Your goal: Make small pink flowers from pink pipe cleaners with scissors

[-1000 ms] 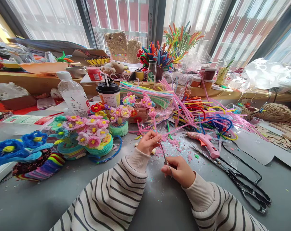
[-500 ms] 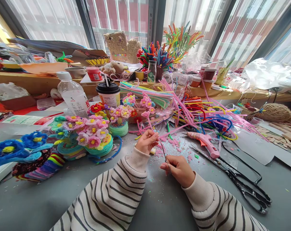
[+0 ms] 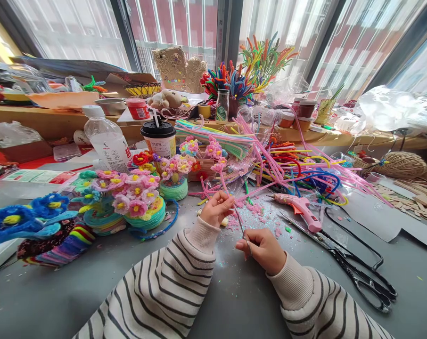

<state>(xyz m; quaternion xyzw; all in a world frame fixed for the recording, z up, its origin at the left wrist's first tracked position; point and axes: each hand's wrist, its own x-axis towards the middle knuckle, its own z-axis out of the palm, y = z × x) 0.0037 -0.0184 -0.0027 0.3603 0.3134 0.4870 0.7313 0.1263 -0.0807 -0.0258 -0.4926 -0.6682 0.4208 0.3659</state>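
Note:
My left hand [image 3: 217,208] is closed in a pinch on the stem of a pink pipe-cleaner flower piece [image 3: 218,165], whose blossoms stand above the fingers. Just to the right and lower, my right hand [image 3: 263,249] is wrapped round the handles of small scissors [image 3: 240,221]. Their thin blades point up and left, with the tips beside my left fingertips. Pink fluff [image 3: 256,209] and glitter lie on the grey table [image 3: 231,301] behind and between the hands.
Pipe-cleaner flower pots [image 3: 146,212] stand at left, near a bottle [image 3: 107,141] and a lidded cup [image 3: 159,139]. A pink glue gun [image 3: 300,209] and large black scissors [image 3: 355,273] lie at right. Loose pipe cleaners [image 3: 280,165] are heaped behind.
The pink flower piece has shifted slightly, with more of its stem showing above my left fingers. My left hand has moved only a little; my right hand is almost unmoved.

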